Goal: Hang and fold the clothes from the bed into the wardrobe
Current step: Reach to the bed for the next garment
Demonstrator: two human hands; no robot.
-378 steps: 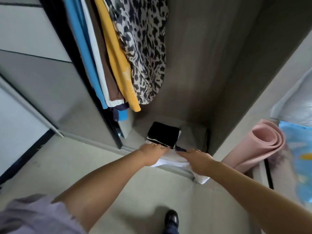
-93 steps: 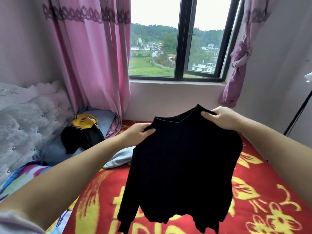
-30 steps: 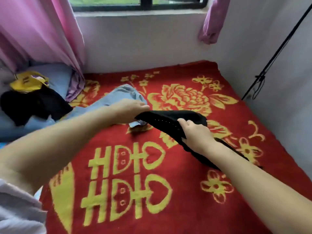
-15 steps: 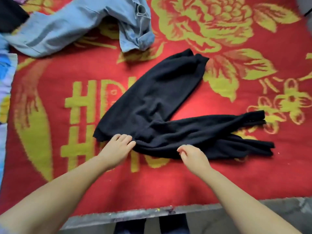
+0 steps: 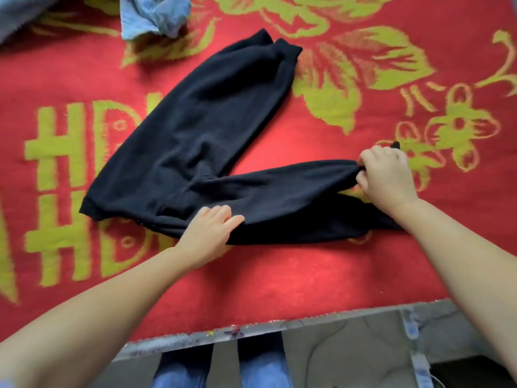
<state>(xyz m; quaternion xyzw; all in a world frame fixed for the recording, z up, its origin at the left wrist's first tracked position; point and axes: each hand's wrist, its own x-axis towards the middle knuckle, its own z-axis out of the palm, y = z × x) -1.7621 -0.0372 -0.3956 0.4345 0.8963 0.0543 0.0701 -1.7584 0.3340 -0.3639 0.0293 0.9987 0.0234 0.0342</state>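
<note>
A black knit sweater [image 5: 201, 130] lies on the red and yellow bed cover [image 5: 279, 275], its body slanting up to the right and its sleeves stretched out to the right. My left hand [image 5: 209, 231] rests on the sweater's near edge with fingers laid loosely on the cloth. My right hand [image 5: 386, 175] grips the sleeve ends near the right, fingers curled round the black fabric. The wardrobe is out of view.
Light blue jeans [image 5: 154, 15] lie crumpled at the top left of the bed. The bed's near edge [image 5: 251, 330] runs across the bottom, with grey floor and my legs in blue trousers [image 5: 223, 368] below it.
My right hand has slid right along the sleeves and taken hold of their ends. My left hand has shifted right along the sweater's near edge. The camera has moved closer.
</note>
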